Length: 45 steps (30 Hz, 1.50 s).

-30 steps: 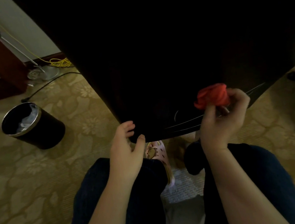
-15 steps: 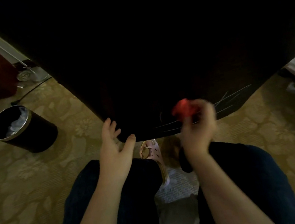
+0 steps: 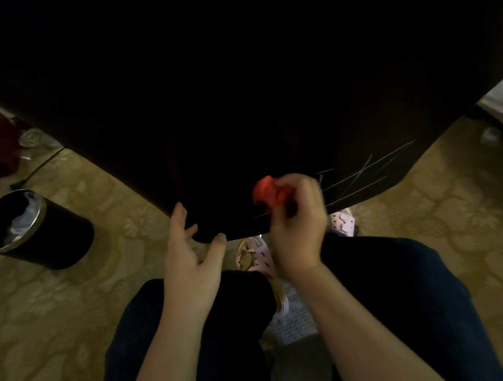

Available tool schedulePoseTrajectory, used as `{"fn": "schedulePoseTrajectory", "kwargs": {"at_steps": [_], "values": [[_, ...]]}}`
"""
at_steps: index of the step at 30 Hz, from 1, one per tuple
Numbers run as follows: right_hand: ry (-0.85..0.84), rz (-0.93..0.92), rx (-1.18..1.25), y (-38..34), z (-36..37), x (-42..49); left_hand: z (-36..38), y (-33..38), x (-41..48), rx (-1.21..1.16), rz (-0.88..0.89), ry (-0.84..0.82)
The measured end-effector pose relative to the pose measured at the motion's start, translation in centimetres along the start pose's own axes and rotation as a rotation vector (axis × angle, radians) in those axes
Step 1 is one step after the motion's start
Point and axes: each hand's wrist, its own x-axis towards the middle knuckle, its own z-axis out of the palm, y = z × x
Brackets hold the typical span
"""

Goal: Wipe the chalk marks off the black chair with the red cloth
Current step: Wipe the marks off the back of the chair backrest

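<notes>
chair (image 3: 230, 96): matt black | cloth (image 3: 268, 189): soft red fabric | bin (image 3: 33, 230): glossy black, metal rim | carpet (image 3: 67, 313): patterned pile

One wide-angle camera, worn on the person's head, looks forward and steeply down over the lap (image 3: 194, 343). The black chair (image 3: 228, 80) fills the upper frame at close range. The left hand (image 3: 189, 260) and the right hand (image 3: 297, 229), gripping the red cloth (image 3: 268, 189), sit mid-frame; the patterned carpet (image 3: 51, 315) bends away toward the frame's edges on both sides.
</notes>
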Motion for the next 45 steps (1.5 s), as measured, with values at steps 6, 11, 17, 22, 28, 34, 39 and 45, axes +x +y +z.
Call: {"fn": "schedulePoseTrajectory", "kwargs": {"at_steps": [6, 11, 17, 22, 28, 34, 39, 45], "values": [[0.514, 0.246, 0.042, 2.0, -5.7, 5.7, 0.4, -0.2, -0.4, 0.003, -0.001, -0.040], [0.382, 0.244, 0.102, -0.8, -1.7, 3.0, 0.0, -0.1, -0.7, 0.077, -0.005, -0.041], [0.047, -0.019, -0.006, -0.5, -3.1, 2.8, 0.5, 0.4, -0.6, 0.071, -0.009, -0.018], [0.410, 0.129, 0.033, 1.3, -8.8, 6.6, 1.3, 1.1, -1.2, 0.079, 0.028, -0.040], [0.491, 0.282, 0.063, 0.2, -6.0, 5.5, 1.2, 1.1, -1.6, 0.120, 0.021, -0.053], [0.101, -0.020, 0.053, -0.8, -1.4, 0.5, 1.2, 1.0, -1.5, 0.160, 0.020, -0.046], [0.293, 0.089, -0.072, 1.7, -7.0, 4.4, 1.5, 1.0, -1.4, 0.167, 0.080, -0.044], [0.567, 0.518, 0.226, 1.9, -8.8, 7.8, 1.9, 0.7, -1.3, 0.214, 0.145, -0.067]]}}
